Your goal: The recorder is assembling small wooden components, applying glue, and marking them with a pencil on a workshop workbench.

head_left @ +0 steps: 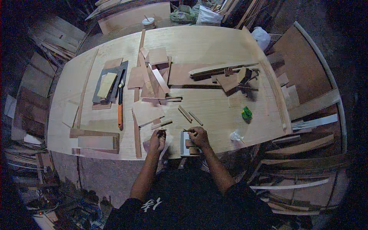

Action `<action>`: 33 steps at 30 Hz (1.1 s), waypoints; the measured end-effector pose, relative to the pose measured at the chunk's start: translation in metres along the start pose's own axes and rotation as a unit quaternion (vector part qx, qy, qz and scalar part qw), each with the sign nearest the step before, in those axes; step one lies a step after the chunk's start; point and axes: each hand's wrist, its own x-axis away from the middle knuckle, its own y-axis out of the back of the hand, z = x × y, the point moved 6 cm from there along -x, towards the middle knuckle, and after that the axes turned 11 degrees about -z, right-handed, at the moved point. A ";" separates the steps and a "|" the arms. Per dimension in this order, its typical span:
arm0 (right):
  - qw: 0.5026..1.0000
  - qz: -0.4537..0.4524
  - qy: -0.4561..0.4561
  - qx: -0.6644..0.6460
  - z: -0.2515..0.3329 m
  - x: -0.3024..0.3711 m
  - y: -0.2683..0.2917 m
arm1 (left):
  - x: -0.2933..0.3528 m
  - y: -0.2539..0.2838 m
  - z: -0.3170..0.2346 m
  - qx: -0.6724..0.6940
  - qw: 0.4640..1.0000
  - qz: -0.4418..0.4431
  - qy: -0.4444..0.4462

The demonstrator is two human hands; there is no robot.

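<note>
My left hand point(156, 142) is at the near edge of the table, palm partly turned up and fingers curled around something small and dark that I cannot make out. Just beyond it lie short, thin wood strips point(162, 124). My right hand point(198, 137) is closed in a pinch over a shallow white tray point(182, 147); a small thin piece pokes out from its fingertips, too small to name. Inside the tray, partly under that hand, are small brown wood blocks point(194, 151). Two loose wood sticks point(184, 114) lie a little farther away.
The pale wooden table point(214, 111) carries stacked boards point(157, 57) in the middle and wood offcuts point(230, 82) at right. An orange-handled tool point(120, 109) lies beside dark sheets point(97, 86). A green item point(246, 113) and crumpled white plastic point(237, 136) are at right.
</note>
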 end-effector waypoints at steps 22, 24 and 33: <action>0.984 0.065 -0.163 -0.006 -0.034 -0.021 -0.026 | -0.005 0.014 0.010 -0.138 0.988 0.005 -0.064; 0.972 0.104 -0.196 -0.076 -0.038 -0.025 -0.028 | 0.000 0.015 0.009 -0.143 0.988 -0.015 -0.063; 0.929 0.350 -0.091 -0.080 -0.066 -0.057 -0.070 | 0.005 0.016 0.007 -0.140 0.989 -0.012 -0.050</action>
